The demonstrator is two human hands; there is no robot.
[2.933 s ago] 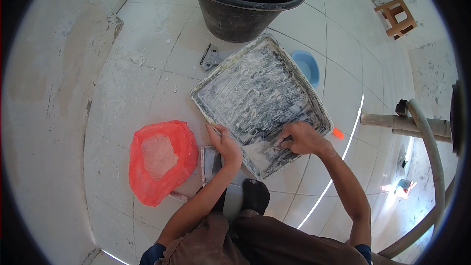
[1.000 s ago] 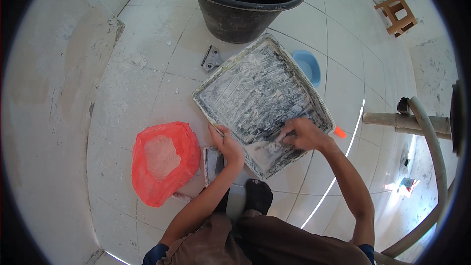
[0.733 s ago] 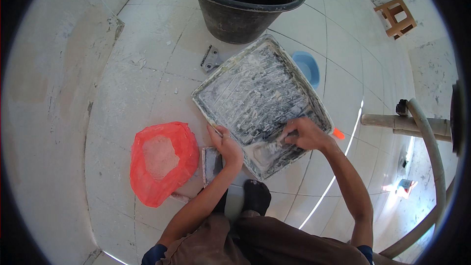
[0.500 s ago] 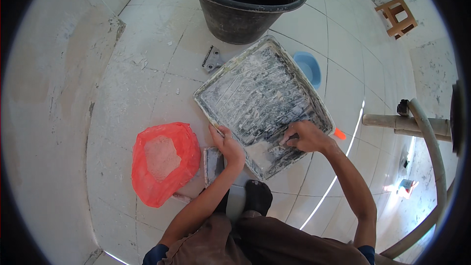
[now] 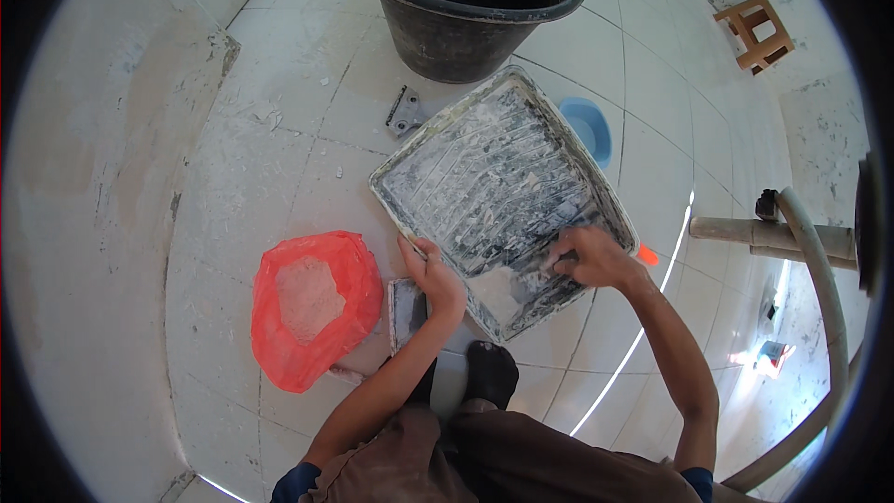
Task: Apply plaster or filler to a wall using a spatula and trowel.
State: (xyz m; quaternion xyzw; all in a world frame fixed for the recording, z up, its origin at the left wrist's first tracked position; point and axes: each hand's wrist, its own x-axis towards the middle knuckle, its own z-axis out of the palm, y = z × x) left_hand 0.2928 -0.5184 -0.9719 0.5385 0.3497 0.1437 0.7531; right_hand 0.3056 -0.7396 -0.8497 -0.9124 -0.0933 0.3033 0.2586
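A paint tray [image 5: 484, 177], dark and crusted with dried white matter over its ribbed slope, lies tilted between my hands. The fingers of my left hand [image 5: 438, 281] are closed on its near left rim. Over the tray's lower right part is my right hand [image 5: 596, 258], its fingers bent together; what they hold, if anything, is hidden. White powder [image 5: 496, 293] sits in the tray's near corner beside that hand. Left of my left hand stands a red plastic bag [image 5: 279, 359], open at the top, with pale powder [image 5: 310, 298] inside.
A large black bucket [image 5: 447, 47] stands beyond the tray. A light blue basin [image 5: 587, 130] and an orange piece [image 5: 647, 254] lie along its right side. Nearby are a grey metal tool [image 5: 404, 114], a flat grey-faced object [image 5: 407, 312], a brown stool [image 5: 754, 34] and a pole [image 5: 726, 231].
My right hand has shifted slightly right, up the tray, and its fingertips have drawn back from the powder. My left hand keeps its place on the rim.
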